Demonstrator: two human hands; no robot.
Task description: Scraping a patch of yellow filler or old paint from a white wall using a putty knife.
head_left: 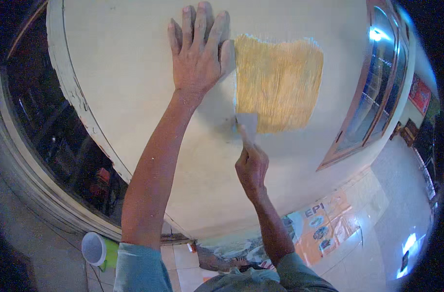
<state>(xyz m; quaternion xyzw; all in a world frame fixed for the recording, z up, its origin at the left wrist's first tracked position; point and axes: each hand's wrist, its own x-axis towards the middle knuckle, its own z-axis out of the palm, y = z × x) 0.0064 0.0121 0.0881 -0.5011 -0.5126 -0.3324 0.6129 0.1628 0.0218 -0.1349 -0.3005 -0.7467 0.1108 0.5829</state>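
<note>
A pale cream wall fills the middle of the view. On it is a roughly square yellow-tan patch with vertical streaks and ragged, whitish-blue edges. My left hand lies flat against the wall with its fingers spread, just left of the patch's upper left edge. Below, my right hand grips a scraper with a wide, flat grey blade. Its index finger stretches along the blade, which rests over the patch's lower left corner. The scraper's handle is hidden inside the hand.
A wood-framed window stands to the right. At the left, the wall ends at a chipped edge beside a dark opening. A bucket, white inside and green outside, sits on the floor lower left. A printed orange and white sheet lies below the wall.
</note>
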